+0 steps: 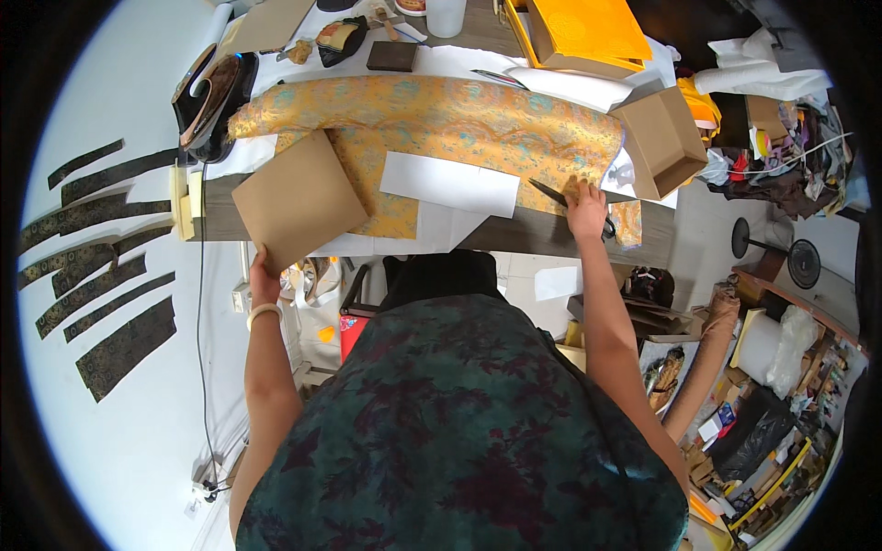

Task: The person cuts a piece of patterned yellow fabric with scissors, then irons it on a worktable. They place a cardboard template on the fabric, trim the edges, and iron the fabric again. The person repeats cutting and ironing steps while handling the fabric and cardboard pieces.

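Left hand pinching board by near corner, ten o'clock, probably leaving face clear. Right hand resting over scissors, two o'clock, blades pointing toward ten; cannot tell whether grip is closing. Cloth lying under card, twelve o'clock, far side seemingly rolled, saving space.

Premises: a small craft workshop, apparently for cutting cloth and making boxes. Evidence: the table carries a length of patterned fabric, scissors, white paper, a brown board, an upright iron and an open box. Dark patterned strips hang on the white wall. At right stand a long brown roll and crowded stock, including a black bag and plastic wrap.
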Demonstrator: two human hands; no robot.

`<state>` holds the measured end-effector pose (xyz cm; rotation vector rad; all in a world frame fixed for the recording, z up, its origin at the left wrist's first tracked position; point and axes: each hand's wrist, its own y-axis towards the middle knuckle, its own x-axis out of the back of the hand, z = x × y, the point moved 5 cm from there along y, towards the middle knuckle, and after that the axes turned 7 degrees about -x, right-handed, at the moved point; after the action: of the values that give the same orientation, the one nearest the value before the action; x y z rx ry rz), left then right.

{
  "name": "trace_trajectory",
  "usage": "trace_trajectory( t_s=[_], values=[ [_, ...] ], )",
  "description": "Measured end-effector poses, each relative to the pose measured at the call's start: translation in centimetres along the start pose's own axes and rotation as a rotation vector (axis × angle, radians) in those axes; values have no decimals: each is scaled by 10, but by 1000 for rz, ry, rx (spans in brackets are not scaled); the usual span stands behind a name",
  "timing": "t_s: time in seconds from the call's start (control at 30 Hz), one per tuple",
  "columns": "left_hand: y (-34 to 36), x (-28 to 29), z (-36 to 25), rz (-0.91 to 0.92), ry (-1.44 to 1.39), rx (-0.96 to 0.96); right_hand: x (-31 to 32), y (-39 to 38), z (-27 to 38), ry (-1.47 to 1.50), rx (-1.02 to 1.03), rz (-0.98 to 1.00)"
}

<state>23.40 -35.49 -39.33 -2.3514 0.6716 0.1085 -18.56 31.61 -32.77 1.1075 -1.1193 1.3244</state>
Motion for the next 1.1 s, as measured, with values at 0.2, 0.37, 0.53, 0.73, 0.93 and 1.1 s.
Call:
trace_trajectory(
  t_s=[0.2,0.37,0.53,0.73,0.93,1.1],
  values=[
    [15,-11,11,-255,441,-249,10,1,-23,138,291,142],
    [-23,-88,10,-548,1402,-516,0,2,-55,67,154,34],
    [-58,-157,-12,-495,1227,-922,15,1,45,185,244,-53],
    [30,-204,-170,-534,1101,-1302,51,-39,231,449,580,-4],
    [192,-242,-344,-483,1275,-1336,58,-72,336,534,570,56],
    [270,-228,-389,-234,1427,-917,74,-90,377,570,508,60]
  ],
)
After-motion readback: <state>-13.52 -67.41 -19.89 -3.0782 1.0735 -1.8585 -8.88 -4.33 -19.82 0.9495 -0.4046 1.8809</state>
